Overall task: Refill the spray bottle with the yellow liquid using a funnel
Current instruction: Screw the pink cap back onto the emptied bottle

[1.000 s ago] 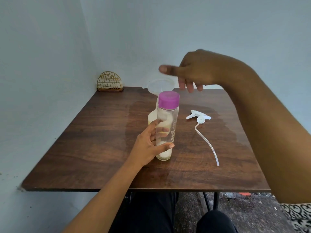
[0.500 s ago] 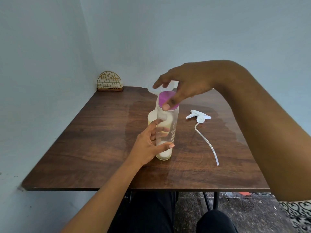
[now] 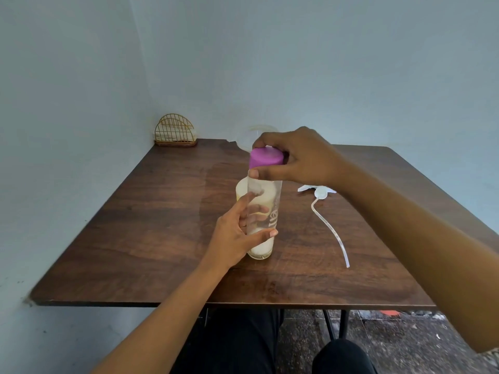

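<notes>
A tall clear bottle with a purple cap stands upright mid-table, with pale liquid at its bottom. My left hand wraps its lower body. My right hand grips the purple cap from the right, thumb in front and fingers behind. Directly behind stands a pale yellow spray bottle with a clear funnel in its neck, mostly hidden by the front bottle and my right hand. The white spray head with its long dip tube lies on the table to the right.
The brown wooden table sits in a corner, walls at the left and back. A gold wire holder stands at the far left corner. My legs show under the front edge.
My right hand came down from above the funnel and closed around the purple cap. The left hand and the bottle stayed in place.
</notes>
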